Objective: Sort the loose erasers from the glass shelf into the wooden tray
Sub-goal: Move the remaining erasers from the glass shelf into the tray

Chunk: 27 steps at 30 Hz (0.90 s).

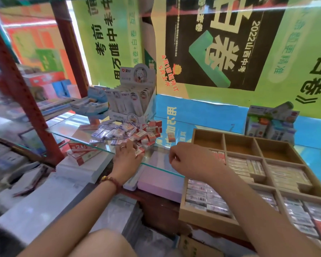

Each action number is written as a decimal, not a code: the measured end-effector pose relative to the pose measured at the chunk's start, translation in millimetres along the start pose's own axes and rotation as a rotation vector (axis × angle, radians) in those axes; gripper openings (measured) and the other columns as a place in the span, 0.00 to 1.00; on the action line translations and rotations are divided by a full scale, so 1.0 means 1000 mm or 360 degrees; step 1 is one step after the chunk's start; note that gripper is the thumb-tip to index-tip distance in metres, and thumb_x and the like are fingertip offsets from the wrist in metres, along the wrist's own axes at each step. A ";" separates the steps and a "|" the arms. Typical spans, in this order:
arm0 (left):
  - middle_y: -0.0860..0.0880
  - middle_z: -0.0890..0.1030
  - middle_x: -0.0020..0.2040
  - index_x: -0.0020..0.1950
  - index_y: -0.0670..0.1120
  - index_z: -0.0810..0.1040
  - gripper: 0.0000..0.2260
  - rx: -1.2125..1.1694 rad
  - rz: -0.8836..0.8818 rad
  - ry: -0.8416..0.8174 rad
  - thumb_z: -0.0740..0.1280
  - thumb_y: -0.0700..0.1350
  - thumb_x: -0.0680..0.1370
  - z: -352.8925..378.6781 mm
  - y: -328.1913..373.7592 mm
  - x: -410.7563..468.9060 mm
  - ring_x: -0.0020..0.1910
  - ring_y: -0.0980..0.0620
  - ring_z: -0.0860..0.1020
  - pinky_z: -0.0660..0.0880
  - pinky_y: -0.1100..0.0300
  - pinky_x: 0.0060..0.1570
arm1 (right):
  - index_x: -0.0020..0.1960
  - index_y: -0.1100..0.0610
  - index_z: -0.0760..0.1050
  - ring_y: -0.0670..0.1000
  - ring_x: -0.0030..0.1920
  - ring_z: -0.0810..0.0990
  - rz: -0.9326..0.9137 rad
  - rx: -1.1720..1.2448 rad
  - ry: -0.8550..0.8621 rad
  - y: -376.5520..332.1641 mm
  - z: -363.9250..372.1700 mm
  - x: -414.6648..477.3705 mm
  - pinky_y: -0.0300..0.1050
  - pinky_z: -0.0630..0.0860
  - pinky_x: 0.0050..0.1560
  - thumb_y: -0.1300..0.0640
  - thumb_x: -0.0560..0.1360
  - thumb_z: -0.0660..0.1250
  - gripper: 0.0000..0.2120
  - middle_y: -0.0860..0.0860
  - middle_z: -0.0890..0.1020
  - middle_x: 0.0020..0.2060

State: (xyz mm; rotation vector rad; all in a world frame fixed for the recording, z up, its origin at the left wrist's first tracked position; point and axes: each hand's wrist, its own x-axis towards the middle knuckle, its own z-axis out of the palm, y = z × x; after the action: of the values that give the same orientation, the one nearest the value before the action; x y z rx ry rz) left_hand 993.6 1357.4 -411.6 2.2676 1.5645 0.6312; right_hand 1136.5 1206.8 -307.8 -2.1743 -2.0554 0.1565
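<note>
At the 10 o'clock side of the view, the glass shelf (78, 127) carried the heap of loose erasers (122, 131), purple-wrapped ones on its left and red-and-white ones on its right, all mixed where they met. A display box (132, 101) stood touching the heap at its 12 o'clock.

The left hand (127, 156) lay at the heap's 6 o'clock, right at the shelf's front edge, fingers bent down and apparently pinching 1 red-and-white eraser (140, 151). That edge looked like the main hazard: any raking pull toward the body could sweep neighbouring erasers over the lip onto the stock below. The glossy wrappers probably slide easily on glass, which would make this worse.

1 lone eraser (171, 137) stood apart at the heap's 3 o'clock, easy to overlook.

The right hand (185, 160) hovered near the shelf's edge, seen from the back with fingers curled under; whether it held anything could not be told.

At 4 o'clock sat the wooden tray (208, 139), its 3 far compartments bare and the nearer ones packed in rows by kind. A hurried drop could put a red eraser among purple ones, or leave one lying crooked across a divider.
</note>
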 end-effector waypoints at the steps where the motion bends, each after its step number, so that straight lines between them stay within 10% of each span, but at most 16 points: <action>1: 0.41 0.68 0.63 0.63 0.44 0.64 0.19 -0.0013 0.0000 0.0023 0.64 0.51 0.76 0.000 0.000 0.001 0.63 0.42 0.62 0.66 0.46 0.61 | 0.49 0.54 0.76 0.54 0.47 0.79 -0.0005 0.0019 0.0012 -0.001 0.001 0.002 0.52 0.78 0.49 0.56 0.76 0.56 0.10 0.52 0.78 0.49; 13: 0.46 0.63 0.57 0.65 0.39 0.59 0.22 -0.0408 0.0505 0.0024 0.65 0.44 0.77 -0.015 0.018 -0.017 0.57 0.47 0.67 0.67 0.53 0.57 | 0.64 0.53 0.71 0.50 0.54 0.77 0.0224 0.0775 0.0118 -0.004 0.015 0.024 0.45 0.73 0.53 0.43 0.79 0.58 0.19 0.49 0.78 0.56; 17: 0.50 0.59 0.58 0.70 0.41 0.62 0.25 -0.0577 0.0886 0.0063 0.67 0.40 0.76 -0.028 0.056 -0.033 0.58 0.58 0.62 0.59 0.68 0.59 | 0.59 0.54 0.70 0.45 0.33 0.73 0.0315 0.1449 0.0143 -0.008 0.017 0.028 0.36 0.70 0.32 0.46 0.79 0.60 0.14 0.51 0.78 0.40; 27: 0.51 0.80 0.41 0.48 0.49 0.78 0.08 -0.1470 0.0394 -0.0131 0.63 0.37 0.78 -0.052 0.092 -0.049 0.33 0.62 0.77 0.72 0.68 0.35 | 0.53 0.56 0.73 0.43 0.27 0.69 0.0125 0.1350 0.0220 0.015 -0.005 0.004 0.31 0.66 0.26 0.57 0.79 0.62 0.05 0.48 0.74 0.31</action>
State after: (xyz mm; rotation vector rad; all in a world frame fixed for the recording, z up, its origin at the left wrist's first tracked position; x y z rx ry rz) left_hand 1024.6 1279.7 -331.0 1.7196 0.6967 1.0360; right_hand 1152.0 1210.1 -305.8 -1.6562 -1.4313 0.7132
